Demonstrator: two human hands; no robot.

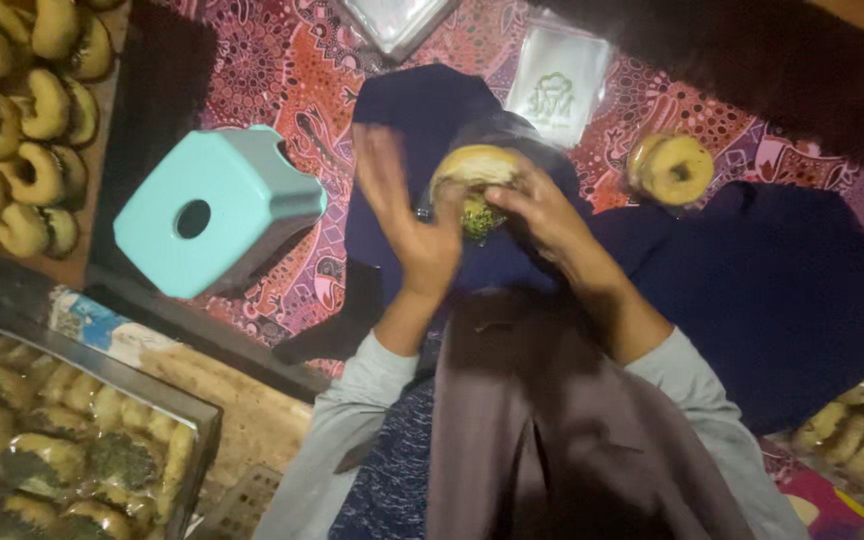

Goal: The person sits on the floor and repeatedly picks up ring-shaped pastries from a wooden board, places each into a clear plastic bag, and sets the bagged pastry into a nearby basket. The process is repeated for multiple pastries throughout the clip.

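Both hands meet over the dark blue cloth on the person's lap. The right hand [537, 210] is curled around a filled donut [474, 172], its green crumb topping facing down toward the lap. The left hand [407, 225] is spread wide, its palm against the donut's near side, gripping nothing. The hold looks one-sided, so the topping could shed onto the blue cloth [752, 290], or the soft bun could be crushed by a firmer squeeze. A second donut [670, 168] lies on the patterned mat [282, 60] near its far edge, beside an empty clear bag [558, 80]; a turquoise stool [214, 212] sits left.
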